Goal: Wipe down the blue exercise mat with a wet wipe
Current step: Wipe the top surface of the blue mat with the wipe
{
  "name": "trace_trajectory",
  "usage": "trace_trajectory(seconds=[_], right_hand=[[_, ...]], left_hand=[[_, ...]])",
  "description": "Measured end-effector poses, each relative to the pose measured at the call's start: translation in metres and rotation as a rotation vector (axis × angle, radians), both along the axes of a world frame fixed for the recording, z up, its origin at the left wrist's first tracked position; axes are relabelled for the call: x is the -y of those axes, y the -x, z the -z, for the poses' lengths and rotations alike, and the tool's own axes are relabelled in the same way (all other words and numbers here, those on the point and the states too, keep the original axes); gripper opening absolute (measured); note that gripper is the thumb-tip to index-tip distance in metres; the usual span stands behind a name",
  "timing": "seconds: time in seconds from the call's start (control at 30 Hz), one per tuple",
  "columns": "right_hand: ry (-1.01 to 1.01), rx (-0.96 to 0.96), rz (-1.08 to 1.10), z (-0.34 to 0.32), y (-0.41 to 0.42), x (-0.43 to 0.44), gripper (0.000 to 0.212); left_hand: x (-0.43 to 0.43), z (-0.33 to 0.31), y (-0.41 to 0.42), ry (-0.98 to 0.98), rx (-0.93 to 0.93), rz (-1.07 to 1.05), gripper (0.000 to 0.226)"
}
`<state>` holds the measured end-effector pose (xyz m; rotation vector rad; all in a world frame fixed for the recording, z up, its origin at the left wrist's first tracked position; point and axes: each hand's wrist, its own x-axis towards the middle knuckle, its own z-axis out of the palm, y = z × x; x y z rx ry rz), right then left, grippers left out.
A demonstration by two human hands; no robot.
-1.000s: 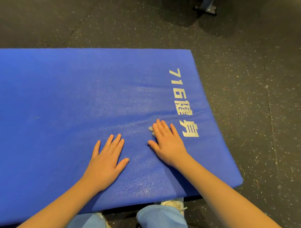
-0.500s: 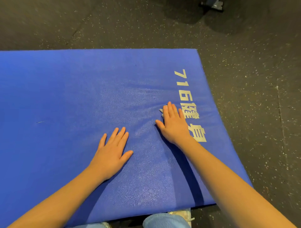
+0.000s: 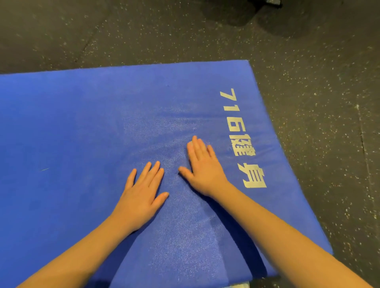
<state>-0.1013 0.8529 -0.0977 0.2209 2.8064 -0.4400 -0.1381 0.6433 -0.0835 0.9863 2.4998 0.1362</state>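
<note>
The blue exercise mat (image 3: 82,127) lies flat on the floor and fills most of the view; white printed characters run along its right side. My left hand (image 3: 141,191) rests flat on the mat with straight, spread fingers. My right hand (image 3: 202,166) presses flat on the mat just to the right of it, fingers straight and pointing away from me. The wet wipe is hidden under my right hand; only a faint pale sliver shows at the fingertips. A shiny damp patch spreads over the mat around and ahead of both hands.
Dark speckled rubber flooring (image 3: 318,102) surrounds the mat at the back and on the right. A dark piece of equipment (image 3: 271,2) sits at the top edge. The mat's right edge (image 3: 287,156) and near edge are close to my arms.
My right hand has slid forward over the mat, away from me, and the wipe's visible edge is now nearly covered. My left hand stays planted. The view has shifted forward.
</note>
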Motion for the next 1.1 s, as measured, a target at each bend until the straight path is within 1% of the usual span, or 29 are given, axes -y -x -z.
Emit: trace_trajectory(seconds=[0.07, 0.1, 0.17, 0.23, 0.27, 0.3, 0.33, 0.4, 0.43, 0.47, 0.5, 0.57, 0.6, 0.67, 0.7, 0.77, 0.83, 0.87, 0.9, 0.97, 1.03, 1.07, 1.1], right_hand=[[-0.024, -0.014, -0.147, -0.001, -0.004, -0.007, 0.081], [-0.061, -0.021, -0.155, 0.0, 0.001, -0.018, 0.078], [-0.109, -0.018, -0.034, 0.003, 0.019, -0.043, 0.072], [-0.139, -0.006, 0.14, 0.005, 0.038, -0.057, 0.071], [-0.136, -0.01, 0.192, 0.007, 0.045, -0.055, 0.072], [-0.115, -0.016, 0.2, 0.007, 0.049, -0.049, 0.073], [-0.077, -0.025, 0.153, 0.009, 0.05, -0.041, 0.076], [-0.029, -0.053, -0.045, 0.009, 0.045, -0.028, 0.084], [-0.036, -0.064, -0.138, 0.01, 0.044, -0.031, 0.088], [-0.055, -0.075, -0.189, 0.011, 0.049, -0.04, 0.089], [-0.082, -0.09, -0.188, 0.013, 0.058, -0.052, 0.088], [-0.145, -0.082, -0.056, 0.015, 0.08, -0.071, 0.08], [-0.154, -0.06, 0.036, 0.016, 0.091, -0.074, 0.076], [-0.112, -0.056, 0.158, 0.016, 0.108, -0.065, 0.073], [-0.074, -0.07, 0.141, 0.017, 0.111, -0.056, 0.075], [-0.038, -0.092, -0.056, 0.018, 0.106, -0.044, 0.079], [-0.091, -0.112, -0.234, 0.018, 0.107, -0.056, 0.085], [-0.122, -0.13, -0.241, 0.018, 0.115, -0.068, 0.086], [-0.144, -0.144, -0.194, 0.019, 0.126, -0.078, 0.084], [-0.16, -0.11, -0.005, 0.021, 0.152, -0.093, 0.075], [-0.141, -0.085, 0.156, 0.022, 0.175, -0.088, 0.072], [-0.117, -0.093, 0.178, 0.023, 0.183, -0.081, 0.073], [-0.09, -0.1, 0.138, 0.023, 0.187, -0.074, 0.075]], left_hand=[[-0.008, 0.003, 0.017, -0.002, -0.019, -0.03, 0.092], [-0.011, 0.006, 0.023, 0.012, -0.025, -0.023, 0.092], [-0.012, 0.012, 0.026, -0.008, -0.068, 0.007, 0.091], [-0.009, 0.019, 0.022, -0.01, -0.102, 0.04, 0.081], [-0.008, 0.02, 0.02, -0.005, -0.102, 0.039, 0.076], [-0.008, 0.021, 0.019, 0.002, -0.096, 0.039, 0.073], [-0.008, 0.022, 0.019, 0.001, -0.097, 0.04, 0.071], [-0.007, 0.021, 0.024, -0.016, -0.106, 0.048, 0.069], [-0.006, 0.022, 0.027, -0.023, -0.115, 0.068, 0.07], [-0.006, 0.024, 0.032, -0.023, -0.123, 0.096, 0.07], [-0.006, 0.026, 0.038, -0.022, -0.141, 0.126, 0.071], [-0.011, 0.028, 0.057, -0.033, -0.173, 0.124, 0.071], [-0.016, 0.027, 0.068, -0.041, -0.174, 0.081, 0.072], [-0.026, 0.028, 0.087, -0.048, -0.158, -0.01, 0.076], [-0.03, 0.028, 0.093, -0.032, -0.156, -0.022, 0.077], [-0.031, 0.032, 0.098, 0.016, -0.18, 0.022, 0.075], [-0.031, 0.036, 0.096, 0.042, -0.21, 0.052, 0.071], [-0.031, 0.037, 0.096, 0.048, -0.211, 0.055, 0.071], [-0.031, 0.037, 0.095, 0.056, -0.202, 0.055, 0.072], [-0.031, 0.037, 0.095, 0.061, -0.196, 0.054, 0.073], [-0.029, 0.038, 0.097, 0.049, -0.204, 0.07, 0.073], [-0.029, 0.038, 0.1, 0.041, -0.208, 0.085, 0.074], [-0.029, 0.037, 0.104, 0.029, -0.219, 0.102, 0.074]])
